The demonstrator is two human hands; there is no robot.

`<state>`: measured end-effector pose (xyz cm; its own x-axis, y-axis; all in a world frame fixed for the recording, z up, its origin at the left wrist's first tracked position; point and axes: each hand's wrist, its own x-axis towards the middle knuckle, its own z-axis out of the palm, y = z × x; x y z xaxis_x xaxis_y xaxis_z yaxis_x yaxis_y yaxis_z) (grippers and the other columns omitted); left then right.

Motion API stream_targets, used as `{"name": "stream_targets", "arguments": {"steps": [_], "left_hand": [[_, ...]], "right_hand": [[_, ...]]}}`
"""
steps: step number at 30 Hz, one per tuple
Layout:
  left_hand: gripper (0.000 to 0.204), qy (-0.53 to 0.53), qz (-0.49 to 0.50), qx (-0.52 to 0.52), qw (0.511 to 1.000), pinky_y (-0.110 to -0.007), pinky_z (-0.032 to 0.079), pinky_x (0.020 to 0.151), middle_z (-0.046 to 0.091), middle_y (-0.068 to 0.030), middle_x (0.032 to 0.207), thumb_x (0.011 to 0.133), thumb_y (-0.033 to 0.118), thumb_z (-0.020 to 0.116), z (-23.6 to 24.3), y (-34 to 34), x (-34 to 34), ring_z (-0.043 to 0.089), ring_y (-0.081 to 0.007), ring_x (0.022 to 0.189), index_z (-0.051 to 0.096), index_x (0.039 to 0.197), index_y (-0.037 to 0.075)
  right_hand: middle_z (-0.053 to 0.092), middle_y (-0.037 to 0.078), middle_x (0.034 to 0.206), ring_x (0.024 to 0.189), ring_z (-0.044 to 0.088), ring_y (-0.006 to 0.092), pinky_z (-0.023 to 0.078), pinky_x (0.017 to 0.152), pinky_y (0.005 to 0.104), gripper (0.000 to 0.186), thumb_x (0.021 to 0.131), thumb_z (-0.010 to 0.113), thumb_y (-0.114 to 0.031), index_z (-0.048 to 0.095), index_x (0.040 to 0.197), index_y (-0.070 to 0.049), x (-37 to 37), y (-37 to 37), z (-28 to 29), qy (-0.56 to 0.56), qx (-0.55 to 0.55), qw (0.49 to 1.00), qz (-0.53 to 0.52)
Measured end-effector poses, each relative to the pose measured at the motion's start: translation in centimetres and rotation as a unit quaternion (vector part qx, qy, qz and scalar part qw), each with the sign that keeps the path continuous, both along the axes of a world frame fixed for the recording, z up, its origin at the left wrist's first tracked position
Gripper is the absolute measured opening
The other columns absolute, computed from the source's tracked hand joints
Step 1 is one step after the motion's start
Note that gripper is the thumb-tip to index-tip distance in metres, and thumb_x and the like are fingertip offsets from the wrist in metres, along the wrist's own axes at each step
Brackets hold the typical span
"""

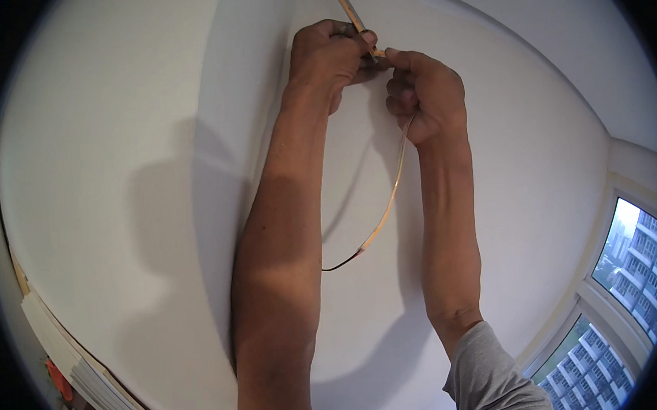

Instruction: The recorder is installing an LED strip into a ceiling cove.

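Both arms reach up to a narrow light-coloured channel (347,5) that comes down from the top edge, with an orange-yellow strip along it. My left hand (328,55) is closed with thumb and fingers around the channel's lower end. Just right of it, my right hand (430,91) pinches the flexible strip, which looks like an LED strip, between thumb and forefinger. A loose length of the LED strip (395,191) hangs from under my right palm in a curve. It ends in a thin dark wire (342,264) that passes behind my left forearm.
White wall surfaces (517,160) surround my hands, with a corner running down beside my left arm. A window (631,258) with tall buildings outside is at the lower right. White panels or boards (79,362) and a red-orange item (59,379) are at the lower left.
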<state>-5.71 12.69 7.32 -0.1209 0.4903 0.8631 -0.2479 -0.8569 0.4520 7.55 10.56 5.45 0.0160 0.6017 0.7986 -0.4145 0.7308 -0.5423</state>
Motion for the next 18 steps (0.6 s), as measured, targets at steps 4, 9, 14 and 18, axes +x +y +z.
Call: {"name": "stream_targets", "arguments": {"steps": [4, 9, 14, 18], "left_hand": [[0.021, 0.001, -0.013, 0.001, 1.000, -0.040, 0.065, 0.082, 0.067, -0.0143, 0.095, 0.092, 0.008, 0.070, -0.1, -0.1, -0.1, 0.070, -0.0238, 0.084, 0.061, 0.104, -0.006], [0.024, 0.010, 0.013, -0.015, 1.000, -0.036, 0.064, 0.082, 0.068, -0.0151, 0.097, 0.092, 0.006, 0.069, -0.1, -0.5, -0.5, 0.070, -0.0248, 0.085, 0.061, 0.110, -0.006], [0.024, 0.006, -0.081, -0.020, 0.997, -0.033, 0.062, 0.078, 0.069, -0.0160, 0.101, 0.095, 0.011, 0.066, -0.4, -0.9, -1.3, 0.072, -0.0277, 0.092, 0.061, 0.112, -0.005], [0.028, 0.009, -0.012, -0.013, 1.000, -0.032, 0.061, 0.075, 0.070, -0.0152, 0.101, 0.095, 0.021, 0.067, -0.6, -1.9, -0.1, 0.072, -0.0281, 0.093, 0.061, 0.108, -0.003]], "right_hand": [[0.046, 0.001, 0.063, 0.048, 0.040, 0.0094, 0.030, 0.041, 0.0262, 0.016, 0.091, 0.062, -0.006, 0.066, 0.089, 0.009, 1.1, 1.4, 1.5, -0.002, -0.074, 0.984, 0.163], [0.054, 0.002, 0.069, 0.054, 0.050, 0.0126, 0.045, 0.049, 0.0267, 0.021, 0.097, 0.057, -0.012, 0.067, 0.097, 0.007, -0.6, -4.0, -1.5, -0.094, 0.096, 0.991, -0.009], [0.060, 0.007, 0.079, 0.071, 0.062, 0.0219, 0.053, 0.062, 0.0346, 0.022, 0.090, 0.066, -0.009, 0.070, 0.111, -0.001, -1.7, -3.0, -5.8, -0.283, 0.342, 0.847, -0.291], [0.059, 0.009, 0.087, 0.080, 0.063, 0.0258, 0.055, 0.066, 0.0358, 0.032, 0.080, 0.071, -0.003, 0.071, 0.112, -0.008, -0.2, -3.2, -10.2, -0.306, 0.427, 0.720, -0.453]]}}
